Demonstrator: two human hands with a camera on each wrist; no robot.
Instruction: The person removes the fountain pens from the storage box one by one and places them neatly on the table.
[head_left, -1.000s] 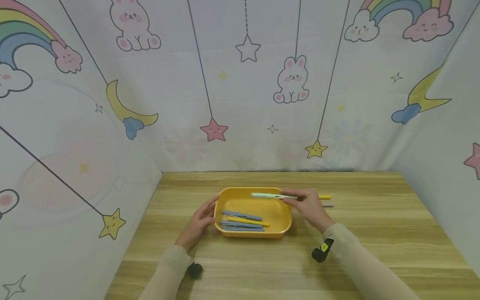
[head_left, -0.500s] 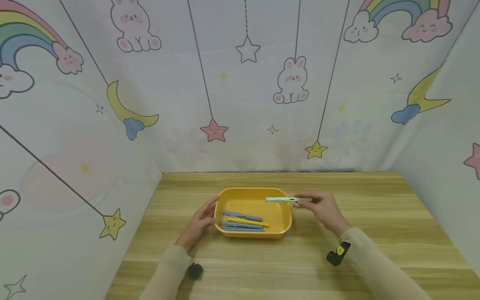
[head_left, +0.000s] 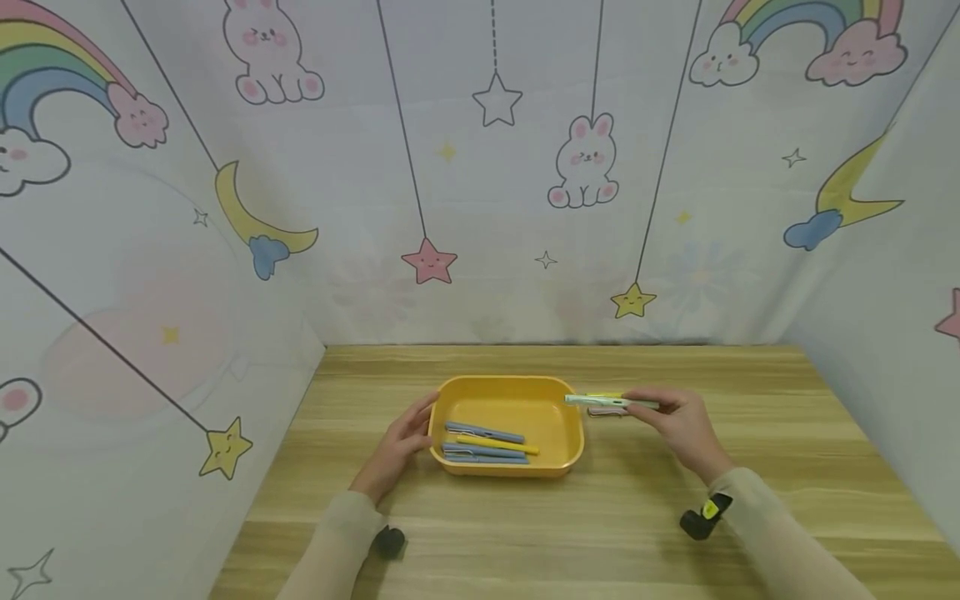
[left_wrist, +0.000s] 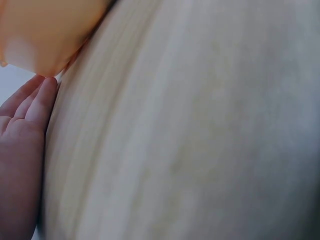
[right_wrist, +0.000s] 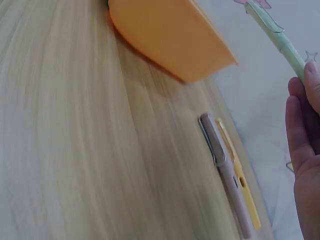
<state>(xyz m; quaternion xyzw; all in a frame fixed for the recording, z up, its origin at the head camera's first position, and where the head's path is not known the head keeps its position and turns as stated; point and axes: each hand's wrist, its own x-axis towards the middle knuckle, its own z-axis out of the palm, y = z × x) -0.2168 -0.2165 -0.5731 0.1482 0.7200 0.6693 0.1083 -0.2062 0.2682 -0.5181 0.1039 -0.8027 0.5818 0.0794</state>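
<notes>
My right hand pinches a mint-green pen near one end, its clip end pointing left over the right rim of a yellow tray. In the right wrist view this light green pen is held between thumb and fingers, above the table. My left hand rests against the tray's left end, fingers fairly straight and touching its side. Inside the tray lie several blue pens and a yellow pen. Right of it, on the table, are a mauve pen and another yellow pen, side by side.
A wood-grain table carries everything. White cloth walls printed with rabbits, stars and moons stand at the back and both sides. Black wrist cameras sit by the left sleeve and right sleeve.
My right hand has moved right with the mint-green pen, from above the tray's inside to its right rim. The left hand, the tray and the pens in it stay put.
</notes>
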